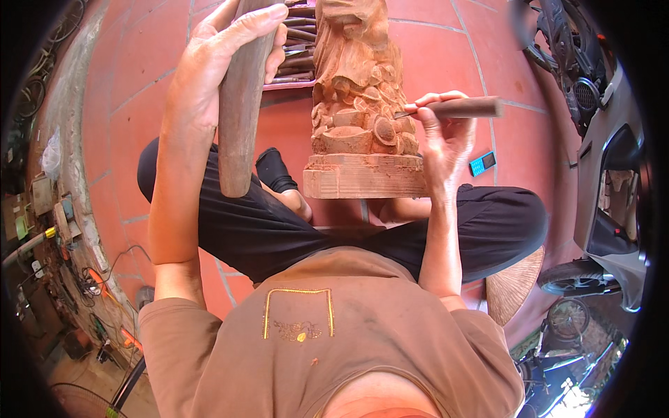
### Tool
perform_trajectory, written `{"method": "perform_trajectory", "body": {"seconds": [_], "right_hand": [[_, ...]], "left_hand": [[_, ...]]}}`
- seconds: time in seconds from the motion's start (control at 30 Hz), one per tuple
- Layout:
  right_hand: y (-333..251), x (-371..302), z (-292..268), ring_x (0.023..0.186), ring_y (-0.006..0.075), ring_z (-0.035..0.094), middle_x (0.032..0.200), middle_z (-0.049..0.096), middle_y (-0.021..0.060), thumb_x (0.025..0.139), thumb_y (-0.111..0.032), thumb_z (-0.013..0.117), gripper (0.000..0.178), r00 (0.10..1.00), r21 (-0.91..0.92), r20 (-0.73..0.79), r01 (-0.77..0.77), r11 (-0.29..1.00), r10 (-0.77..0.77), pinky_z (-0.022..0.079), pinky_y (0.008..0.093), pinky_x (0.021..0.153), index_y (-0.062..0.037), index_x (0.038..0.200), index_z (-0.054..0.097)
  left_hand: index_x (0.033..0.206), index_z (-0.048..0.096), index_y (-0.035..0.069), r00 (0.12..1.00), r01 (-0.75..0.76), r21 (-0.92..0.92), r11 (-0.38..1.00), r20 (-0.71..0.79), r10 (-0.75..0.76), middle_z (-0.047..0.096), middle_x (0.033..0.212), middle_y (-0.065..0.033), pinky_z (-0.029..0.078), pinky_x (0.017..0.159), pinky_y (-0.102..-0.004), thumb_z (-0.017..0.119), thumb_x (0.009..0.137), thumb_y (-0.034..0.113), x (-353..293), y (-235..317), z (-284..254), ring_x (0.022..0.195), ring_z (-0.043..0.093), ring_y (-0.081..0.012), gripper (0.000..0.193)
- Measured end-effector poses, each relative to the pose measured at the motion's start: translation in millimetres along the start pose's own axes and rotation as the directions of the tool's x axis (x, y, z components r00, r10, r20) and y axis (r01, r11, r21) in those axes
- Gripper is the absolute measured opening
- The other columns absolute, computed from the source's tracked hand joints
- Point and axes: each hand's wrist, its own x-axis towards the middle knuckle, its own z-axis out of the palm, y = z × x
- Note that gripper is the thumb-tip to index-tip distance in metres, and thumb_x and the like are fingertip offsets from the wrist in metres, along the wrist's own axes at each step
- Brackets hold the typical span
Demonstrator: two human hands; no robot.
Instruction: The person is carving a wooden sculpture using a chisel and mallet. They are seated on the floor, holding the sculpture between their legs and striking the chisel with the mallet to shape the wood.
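At the far left, a rough grey concrete ledge (77, 139) runs along the red tiled floor (139, 76), with cables and small items crowded beside it. Next comes the left hand (221, 52), raised and curled around the upper part of a thick, grey-brown, tapering wooden club (244, 132). Its thumb lies across the near face, and the other fingertips come round the right edge, closed on the wood; the club's rounded lower end hangs over the black trousers (265, 237). Just right of this grip, a pink tray (291, 86) holds a row of slim tools.

In the middle, a reddish-brown carved wooden statue (359, 104) on a ridged block base stands before the crossed legs. It lies right of the left fingers, apart from them, and immediately left of the right fingers.

The right hand (446, 136) pinches a chisel with a brown cylindrical wooden handle (465, 107) between thumb and fingertips, near the blade end. The thin blade points left at the statue's rounded carvings; firm contact cannot be told. Farther right lie a small blue keypad phone (481, 164) and a tan woven fan-shaped piece (514, 284).
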Motion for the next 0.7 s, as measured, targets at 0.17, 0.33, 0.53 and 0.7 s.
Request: {"method": "perform_trajectory", "body": {"seconds": [0.17,0.33,0.53,0.7], "right_hand": [[-3,1,-2,0.086,0.0224,0.07,0.1,0.066,0.013,0.095,0.0,0.064,0.032,1.0,0.078,0.006,-0.031,0.996,0.031,0.059,0.0351,0.08,-0.0019,0.123,0.049],[-4,8,9,0.084,0.0178,0.066,0.096,0.063,0.0085,0.094,0.003,0.063,0.03,0.994,0.126,0.004,-0.109,0.986,0.11,0.056,0.0312,0.079,0.0004,0.121,0.051],[10,12,14,0.081,0.0172,0.067,0.096,0.064,0.0092,0.096,-0.001,0.063,0.03,0.982,0.198,0.034,-0.19,0.962,0.187,0.056,0.0303,0.077,0.0002,0.123,0.051],[18,11,16,0.081,0.0175,0.067,0.096,0.065,0.0097,0.096,-0.003,0.063,0.03,0.977,0.242,0.055,-0.214,0.947,0.207,0.055,0.0296,0.076,-0.0001,0.124,0.051]], "left_hand": [[0.126,0.059,0.003,0.997,-0.068,0.097,0.993,0.049,0.064,0.069,0.09,-0.0091,0.053,0.06,-0.0291,0.073,0.088,0.013,15,-22,-39,0.066,0.065,-0.0179,0.042],[0.125,0.059,0.006,0.982,-0.039,0.26,0.965,-0.17,0.085,0.062,0.074,-0.0019,0.047,0.046,-0.0253,0.078,0.087,0.018,31,-37,-52,0.055,0.058,-0.0095,0.045],[0.12,0.058,0.002,0.945,0.155,0.355,0.922,-0.325,-0.034,0.061,0.076,-0.0037,0.05,0.05,-0.0281,0.08,0.083,0.02,56,-81,-109,0.058,0.059,-0.0121,0.047],[0.112,0.059,0.002,0.878,0.343,0.3,0.89,-0.44,-0.19,0.061,0.077,-0.006,0.052,0.056,-0.0341,0.079,0.08,0.022,81,-144,-151,0.063,0.06,-0.0167,0.043]]}}
